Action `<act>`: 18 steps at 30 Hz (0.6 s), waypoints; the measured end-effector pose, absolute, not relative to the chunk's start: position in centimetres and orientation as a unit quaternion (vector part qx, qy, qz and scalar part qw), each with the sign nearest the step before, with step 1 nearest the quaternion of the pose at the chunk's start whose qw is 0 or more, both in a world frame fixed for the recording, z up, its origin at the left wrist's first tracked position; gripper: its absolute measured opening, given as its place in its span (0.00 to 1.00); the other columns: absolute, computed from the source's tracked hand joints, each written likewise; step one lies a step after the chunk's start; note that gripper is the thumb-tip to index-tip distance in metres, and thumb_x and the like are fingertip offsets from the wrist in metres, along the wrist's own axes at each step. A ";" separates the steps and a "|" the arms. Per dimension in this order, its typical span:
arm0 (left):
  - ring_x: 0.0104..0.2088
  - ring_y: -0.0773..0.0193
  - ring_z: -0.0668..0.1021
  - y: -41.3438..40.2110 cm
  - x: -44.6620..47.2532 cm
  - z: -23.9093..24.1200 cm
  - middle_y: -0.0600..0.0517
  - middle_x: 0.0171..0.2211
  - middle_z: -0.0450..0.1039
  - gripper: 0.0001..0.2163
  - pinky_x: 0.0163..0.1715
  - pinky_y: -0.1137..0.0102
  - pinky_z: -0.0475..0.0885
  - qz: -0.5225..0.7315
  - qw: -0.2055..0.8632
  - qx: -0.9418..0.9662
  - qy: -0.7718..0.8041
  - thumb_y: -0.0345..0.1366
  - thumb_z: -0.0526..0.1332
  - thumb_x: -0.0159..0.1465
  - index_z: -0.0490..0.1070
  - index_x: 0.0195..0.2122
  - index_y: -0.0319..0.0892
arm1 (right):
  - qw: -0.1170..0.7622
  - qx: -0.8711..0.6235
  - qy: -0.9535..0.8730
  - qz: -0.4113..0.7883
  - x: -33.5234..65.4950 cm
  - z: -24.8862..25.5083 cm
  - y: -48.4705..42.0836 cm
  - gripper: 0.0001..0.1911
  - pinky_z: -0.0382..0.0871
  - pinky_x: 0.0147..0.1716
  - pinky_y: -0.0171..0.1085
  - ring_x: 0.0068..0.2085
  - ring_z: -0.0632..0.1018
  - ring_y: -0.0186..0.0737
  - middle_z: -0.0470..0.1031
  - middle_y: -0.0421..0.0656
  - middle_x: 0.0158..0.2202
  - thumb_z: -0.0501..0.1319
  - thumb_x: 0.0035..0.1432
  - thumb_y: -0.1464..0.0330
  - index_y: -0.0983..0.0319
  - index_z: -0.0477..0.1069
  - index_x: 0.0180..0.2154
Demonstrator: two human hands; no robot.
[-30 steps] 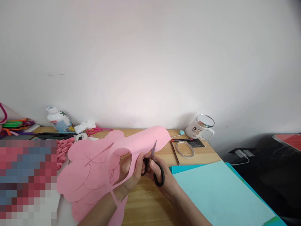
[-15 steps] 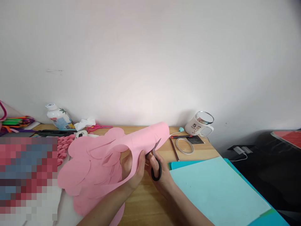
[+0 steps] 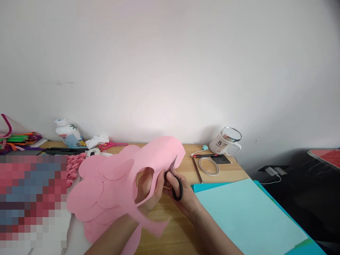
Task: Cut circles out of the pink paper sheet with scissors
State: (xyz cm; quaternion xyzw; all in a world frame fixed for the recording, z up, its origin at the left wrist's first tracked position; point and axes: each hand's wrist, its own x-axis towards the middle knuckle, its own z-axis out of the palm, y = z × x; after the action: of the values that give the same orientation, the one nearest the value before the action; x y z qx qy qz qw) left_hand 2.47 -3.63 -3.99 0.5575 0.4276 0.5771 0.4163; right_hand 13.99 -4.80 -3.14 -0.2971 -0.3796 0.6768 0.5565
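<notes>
A sheet of pink paper (image 3: pixel 159 150) with a round hole cut in it curls up in front of me. My left hand (image 3: pixel 156 187) grips its lower edge, with the thumb on top and fingers seen partly through the hole. In my right hand (image 3: pixel 183 194) are scissors (image 3: pixel 177 191) with black handles; their blades lie against the paper's right part. A narrow cut strip hangs over my left wrist, blurred. To the left, overlapping rounded pink paper pieces (image 3: pixel 87 191) lie in a pile.
Light blue sheets (image 3: pixel 247 216) lie at the right. Behind them are a white mug (image 3: pixel 225 141), a coiled white cable (image 3: pixel 209 166) and a pencil (image 3: pixel 197 169). Pink scissors (image 3: pixel 113 145), a tissue (image 3: pixel 97 141) and a white bottle (image 3: pixel 69 132) stand along the wall.
The pink sheet has turned and curled, its right end shifting left. A strip of it now swings down over my left wrist. Both hands stay close together in nearly the same place.
</notes>
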 end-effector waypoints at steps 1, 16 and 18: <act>0.30 0.57 0.77 -3.6 2.9 -3.7 0.50 0.27 0.74 0.08 0.32 0.63 0.73 0.575 0.396 0.565 0.440 0.44 0.61 0.57 0.73 0.29 0.46 | 0.551 -0.299 -0.385 0.677 14.1 -3.3 -4.7 0.14 0.68 0.27 0.36 0.33 0.74 0.42 0.73 0.43 0.31 0.62 0.52 0.57 0.60 0.69 0.36; 0.35 0.58 0.76 -3.5 3.9 -2.6 0.49 0.33 0.75 0.08 0.39 0.63 0.71 0.595 0.337 0.554 0.475 0.39 0.59 0.58 0.71 0.35 0.41 | 0.580 -0.381 -0.507 0.512 14.8 -3.7 -4.3 0.11 0.63 0.34 0.36 0.32 0.67 0.37 0.65 0.39 0.29 0.60 0.54 0.60 0.62 0.68 0.35; 0.37 0.58 0.76 -3.7 3.9 -2.7 0.49 0.34 0.75 0.09 0.41 0.62 0.71 0.598 0.320 0.553 0.484 0.38 0.59 0.58 0.71 0.37 0.41 | 0.577 -0.376 -0.509 0.516 14.9 -3.5 -4.5 0.11 0.63 0.34 0.35 0.32 0.67 0.38 0.64 0.39 0.29 0.61 0.53 0.61 0.62 0.68 0.34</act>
State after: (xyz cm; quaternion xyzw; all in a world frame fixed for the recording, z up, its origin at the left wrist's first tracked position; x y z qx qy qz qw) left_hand 3.86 -3.69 -2.65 0.5526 0.4837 0.5983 0.3203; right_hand 14.86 -4.49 -3.52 -0.3761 -0.5092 0.5159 0.5773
